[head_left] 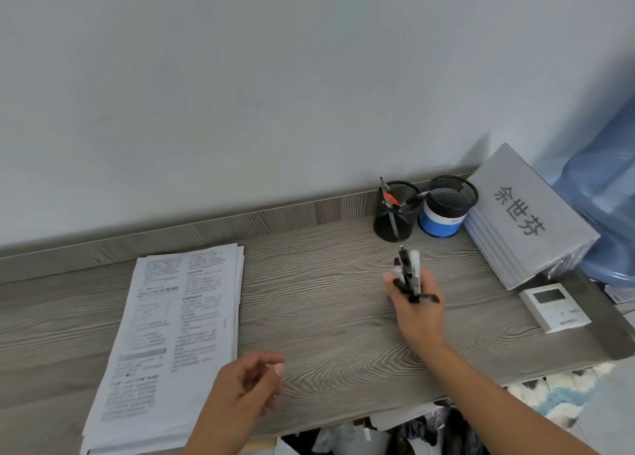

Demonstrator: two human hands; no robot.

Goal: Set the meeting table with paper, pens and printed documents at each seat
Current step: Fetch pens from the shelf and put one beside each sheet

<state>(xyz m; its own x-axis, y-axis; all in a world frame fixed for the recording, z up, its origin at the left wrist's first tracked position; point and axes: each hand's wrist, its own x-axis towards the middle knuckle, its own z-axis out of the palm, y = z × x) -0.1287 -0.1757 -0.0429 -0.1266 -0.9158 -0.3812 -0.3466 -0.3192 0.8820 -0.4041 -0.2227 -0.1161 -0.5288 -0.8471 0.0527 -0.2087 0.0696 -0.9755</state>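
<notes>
Starting w/ the biggest: grey wood-grain table [326, 283] against a pale wall, running full width. Next, stack of printed documents [165, 334] lying flat on left part of table, reaching to the front edge. Light per sheet but floppy and slick, so prob. apt to slide apart; best squared up first, then taken by a long edge w/ thumb on top, fingers under. White sheets, two columns of dense black print, top corners slightly fanned. Far right, leaning pile of white name cards [529, 214]; just beside it at the back, black mesh pen cup [395, 214] and second mesh cup [446, 207] w/ blue-and-white band low down; small white remote [555, 307] flat in front of the cards. Right hand [417, 313] above table mid-right, fingers curled round a bunch of pens [409, 276], ends pointing up and away; count too blurred to tell. Pens light, stiff, smooth-barrelled, prob. quick to slip from a loose bundle; safest gripped round mid-barrel. Black-and-white barrels, one white end uppermost. Left hand [247, 386] near front edge, just right of the documents, fingers loosely curled, holding nothing.
</notes>
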